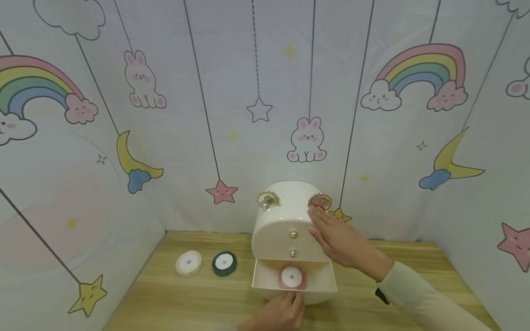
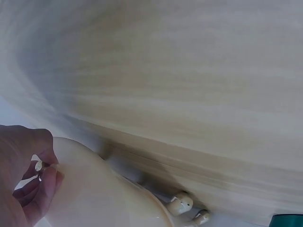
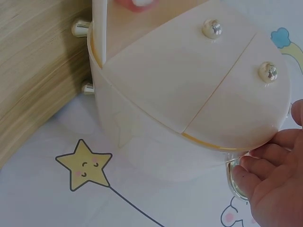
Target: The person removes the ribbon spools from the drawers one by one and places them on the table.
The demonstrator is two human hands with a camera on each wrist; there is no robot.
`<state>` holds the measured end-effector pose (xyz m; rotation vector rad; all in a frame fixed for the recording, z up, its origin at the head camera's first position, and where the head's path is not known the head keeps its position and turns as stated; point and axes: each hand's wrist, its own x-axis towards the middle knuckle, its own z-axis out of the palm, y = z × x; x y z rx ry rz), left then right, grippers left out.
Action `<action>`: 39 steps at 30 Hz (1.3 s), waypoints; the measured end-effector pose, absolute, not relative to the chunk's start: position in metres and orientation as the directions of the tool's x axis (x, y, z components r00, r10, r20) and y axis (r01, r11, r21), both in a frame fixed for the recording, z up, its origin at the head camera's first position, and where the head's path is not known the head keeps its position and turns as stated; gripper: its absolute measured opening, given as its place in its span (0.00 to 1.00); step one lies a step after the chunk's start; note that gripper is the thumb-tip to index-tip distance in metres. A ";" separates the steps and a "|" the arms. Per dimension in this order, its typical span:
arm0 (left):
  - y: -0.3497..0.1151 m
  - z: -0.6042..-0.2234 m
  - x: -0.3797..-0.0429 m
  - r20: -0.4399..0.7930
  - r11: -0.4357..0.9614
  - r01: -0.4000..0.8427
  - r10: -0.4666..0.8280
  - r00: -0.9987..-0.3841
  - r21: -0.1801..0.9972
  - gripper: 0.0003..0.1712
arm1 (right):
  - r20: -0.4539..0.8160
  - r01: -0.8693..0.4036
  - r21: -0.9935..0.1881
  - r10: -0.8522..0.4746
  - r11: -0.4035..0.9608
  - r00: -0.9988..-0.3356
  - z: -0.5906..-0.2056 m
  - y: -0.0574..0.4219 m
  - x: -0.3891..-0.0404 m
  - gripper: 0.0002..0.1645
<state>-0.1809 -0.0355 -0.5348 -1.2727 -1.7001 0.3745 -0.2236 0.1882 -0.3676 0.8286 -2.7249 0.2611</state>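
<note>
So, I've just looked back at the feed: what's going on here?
A person's left hand has its grip on the knob of the bottom drawer, which stands open on a small white cabinet. The right hand rests against the cabinet's upper edge, by the right ear. A pink spool lies in the drawer. To the cabinet's left, a pale spool and a dark green spool lie on the wooden tabletop.
</note>
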 end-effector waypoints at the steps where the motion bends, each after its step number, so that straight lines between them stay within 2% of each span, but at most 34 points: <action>1: -0.036 -0.535 -0.179 0.497 0.408 0.589 0.868 -0.013 -0.698 0.25 | 0.317 -0.567 -0.091 -0.515 0.819 -0.796 -0.368 0.188 -0.223 0.35; 8: -0.038 -0.538 -0.167 0.486 0.412 0.586 0.873 -0.035 -0.698 0.28 | 0.315 -0.565 -0.093 -0.514 0.820 -0.798 -0.368 0.187 -0.223 0.35; 15: -0.040 -0.543 -0.166 0.524 0.424 0.579 0.852 0.006 -0.696 0.27 | 0.320 -0.571 -0.083 -0.521 0.817 -0.791 -0.370 0.187 -0.223 0.35; 18: -0.042 -0.544 -0.162 0.513 0.424 0.609 0.858 -0.032 -0.671 0.25 | 0.319 -0.571 -0.085 -0.521 0.816 -0.792 -0.371 0.187 -0.223 0.35; 21: -0.043 -0.545 -0.158 0.506 0.434 0.654 0.858 -0.089 -0.620 0.19 | 0.323 -0.573 -0.085 -0.521 0.815 -0.790 -0.371 0.187 -0.223 0.35; 25: -0.042 -0.547 -0.155 0.532 0.458 0.668 0.840 -0.108 -0.587 0.21 | 0.332 -0.575 -0.081 -0.522 0.814 -0.786 -0.371 0.186 -0.223 0.35; 28: -0.041 -0.549 -0.155 0.559 0.469 0.668 0.823 -0.095 -0.578 0.27 | 0.336 -0.574 -0.077 -0.521 0.815 -0.785 -0.372 0.187 -0.223 0.35; 30: -0.041 -0.551 -0.156 0.565 0.469 0.674 0.820 -0.091 -0.571 0.23 | 0.339 -0.575 -0.075 -0.521 0.815 -0.783 -0.373 0.187 -0.223 0.35; 34: -0.041 -0.554 -0.158 0.566 0.467 0.647 0.822 -0.066 -0.603 0.24 | 0.342 -0.575 -0.071 -0.521 0.815 -0.782 -0.373 0.187 -0.222 0.35; 37: -0.040 -0.556 -0.160 0.572 0.470 0.610 0.820 -0.033 -0.638 0.29 | 0.344 -0.574 -0.071 -0.520 0.816 -0.782 -0.373 0.186 -0.221 0.35; 39: -0.040 -0.557 -0.160 0.587 0.472 0.612 0.810 -0.016 -0.635 0.28 | 0.346 -0.573 -0.071 -0.519 0.816 -0.782 -0.373 0.186 -0.221 0.35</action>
